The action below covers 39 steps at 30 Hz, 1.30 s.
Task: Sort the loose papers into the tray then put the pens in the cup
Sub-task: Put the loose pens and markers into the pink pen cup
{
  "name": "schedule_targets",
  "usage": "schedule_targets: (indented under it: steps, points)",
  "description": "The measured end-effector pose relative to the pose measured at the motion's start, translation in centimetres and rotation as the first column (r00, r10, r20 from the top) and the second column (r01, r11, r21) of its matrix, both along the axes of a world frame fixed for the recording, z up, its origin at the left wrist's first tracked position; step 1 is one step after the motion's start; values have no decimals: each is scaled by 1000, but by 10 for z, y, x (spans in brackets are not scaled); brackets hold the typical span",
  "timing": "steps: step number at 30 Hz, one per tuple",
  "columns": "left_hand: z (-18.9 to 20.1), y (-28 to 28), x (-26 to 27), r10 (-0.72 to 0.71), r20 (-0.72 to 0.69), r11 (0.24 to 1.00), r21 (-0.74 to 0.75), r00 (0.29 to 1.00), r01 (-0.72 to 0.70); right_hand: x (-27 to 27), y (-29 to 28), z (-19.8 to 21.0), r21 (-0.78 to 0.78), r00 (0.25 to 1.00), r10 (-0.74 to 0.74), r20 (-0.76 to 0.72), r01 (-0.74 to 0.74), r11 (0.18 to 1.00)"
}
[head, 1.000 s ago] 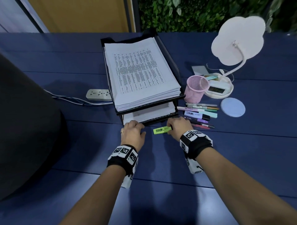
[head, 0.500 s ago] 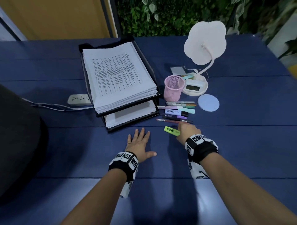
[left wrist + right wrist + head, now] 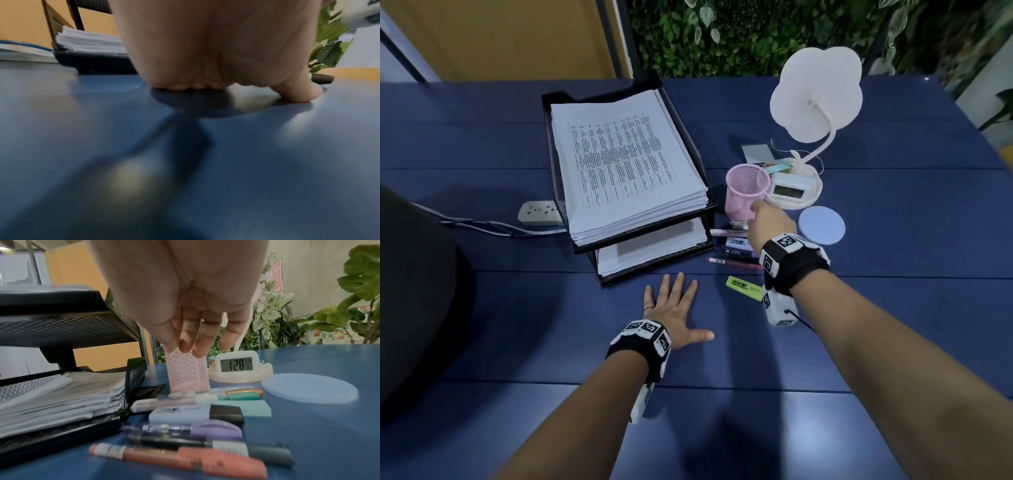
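A black two-tier tray (image 3: 550, 137) holds a thick stack of printed papers (image 3: 626, 164) on top and more below. The pink mesh cup (image 3: 747, 195) stands right of it. Several pens and highlighters (image 3: 732, 246) lie in a row in front of the cup. A yellow-green highlighter (image 3: 744, 287) lies apart, nearer me. My right hand (image 3: 765, 221) hovers over the row, its relaxed fingers (image 3: 197, 340) close to the cup (image 3: 189, 374) and holding nothing. My left hand (image 3: 674, 308) lies flat on the table with fingers spread, its thumb (image 3: 298, 91) on the surface.
A white cloud-shaped lamp (image 3: 815, 96) with a small clock (image 3: 789, 188) in its base stands right of the cup. A round pale coaster (image 3: 822, 224) is beside my right wrist. A power strip (image 3: 539, 212) and cable lie left of the tray. A dark bulky object (image 3: 414, 291) fills the left edge.
Both hands left the tray's front edge. My left hand flattened on the table. My right hand moved away from the yellow-green highlighter, forward over the pens to the cup.
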State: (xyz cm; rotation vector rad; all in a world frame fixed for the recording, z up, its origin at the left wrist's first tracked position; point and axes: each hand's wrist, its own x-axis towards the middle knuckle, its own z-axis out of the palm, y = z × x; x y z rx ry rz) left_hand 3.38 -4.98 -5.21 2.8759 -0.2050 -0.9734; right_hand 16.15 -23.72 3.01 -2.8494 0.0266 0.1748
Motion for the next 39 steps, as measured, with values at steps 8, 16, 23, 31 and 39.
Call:
schedule_targets:
  steps: [8,16,23,31,39]
  points:
    - [-1,1,11,-3,-33,1000,1,999,3,36,1,-2,35,999,18,-33,-17,999]
    - [-3,1,15,5,-31,1000,-14,999,-6,20,-6,-3,181,997,-65,48,55,982]
    - [10,3,15,73,-22,993,-94,997,-74,-28,-15,8,234,993,-58,101,33,972]
    - [25,15,-11,223,-11,921,-325,975,-214,-92,-12,14,350,983,100,154,-149,925]
    - [39,18,-18,635,-36,509,-732,772,-453,-125,5,-1,323,962,271,31,-267,908]
